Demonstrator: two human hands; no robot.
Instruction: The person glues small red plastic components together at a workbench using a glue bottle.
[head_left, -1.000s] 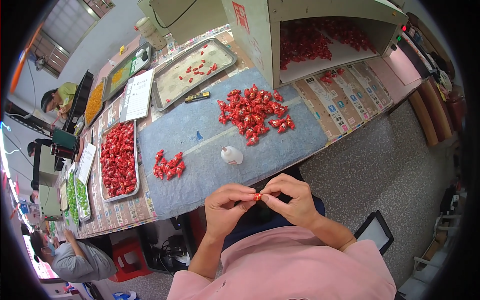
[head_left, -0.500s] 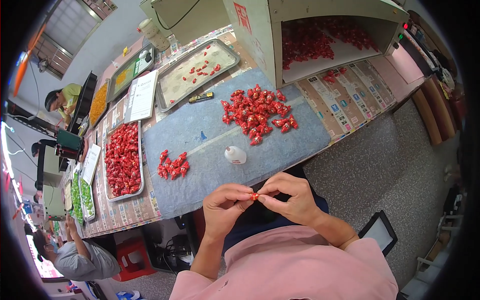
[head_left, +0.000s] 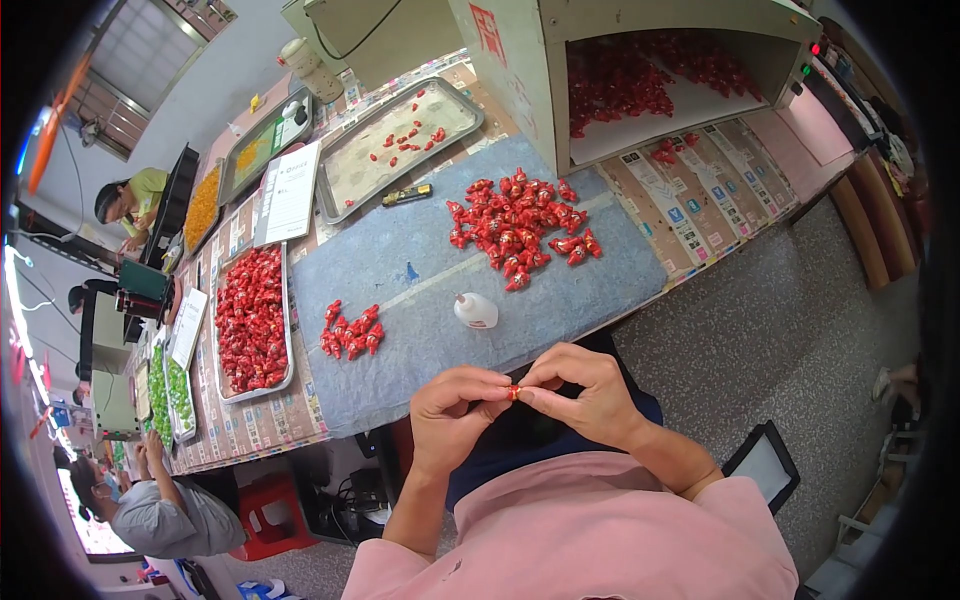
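Observation:
Between the fingertips of my left hand point(head_left: 455, 415) and my right hand point(head_left: 582, 393) is a small red figurine point(head_left: 514, 393) with light markings. Both hands pinch it from opposite sides, just off the table's front edge and above my lap. Its fine details are too small to make out. Beyond my hands, a white squeeze bottle point(head_left: 475, 310) stands on the blue cloth point(head_left: 420, 330). A large pile of red figurines point(head_left: 510, 225) lies on the cloth farther back, with a smaller group of red figurines point(head_left: 352, 331) at the left.
A metal tray point(head_left: 288, 370) full of red pieces stands left of the cloth. Behind lies a tray point(head_left: 470, 125) with scattered red bits, near a black-and-yellow stick point(head_left: 407, 195). A box-shaped machine point(head_left: 515, 90) holds many red pieces at back right. Co-workers sit at left.
My view has shifted slightly, so the scene sits a little farther right. My hands keep the red figurine pinched between them, its pose barely altered.

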